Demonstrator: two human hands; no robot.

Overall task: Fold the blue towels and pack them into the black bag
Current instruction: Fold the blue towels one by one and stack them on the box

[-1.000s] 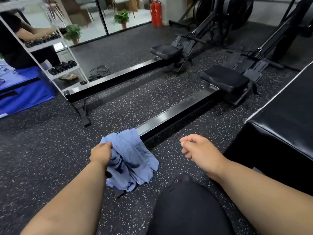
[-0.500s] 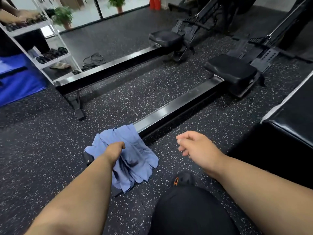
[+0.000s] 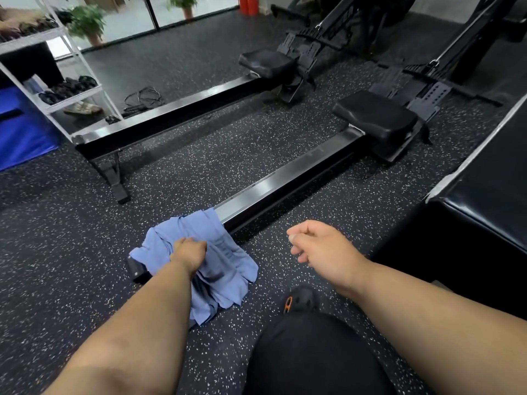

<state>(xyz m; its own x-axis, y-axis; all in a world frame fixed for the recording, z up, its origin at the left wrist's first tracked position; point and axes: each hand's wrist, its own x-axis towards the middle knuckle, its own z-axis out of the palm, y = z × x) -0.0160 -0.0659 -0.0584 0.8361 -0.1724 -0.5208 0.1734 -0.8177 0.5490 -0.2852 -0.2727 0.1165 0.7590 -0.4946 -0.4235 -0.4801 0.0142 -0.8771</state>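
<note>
Gripping a bunch of blue towels (image 3: 216, 260), the left hand (image 3: 189, 252) has its fingers curled into the cloth, knuckles up, over the near end of a rowing machine rail (image 3: 288, 183). The towels lie crumpled in a heap, draped over that rail end and spilling onto the speckled floor (image 3: 71, 252); a black foot of the rail shows just left of the heap. The right hand (image 3: 319, 246) hovers above the floor to the right of the towels, well apart from them, its fingers loosely curled with the thumb against the forefinger, holding nothing that can be seen. A knee (image 3: 310, 357) in black cloth fills the bottom middle, with a dark shoe (image 3: 299, 299) bearing an orange mark just beyond it. A black padded box (image 3: 490, 195) stands at the right. A second rower (image 3: 176, 112) lies parallel further back, and a white shelf (image 3: 71, 92) with small weights stands at the far left beside a blue mat (image 3: 20, 132).
</note>
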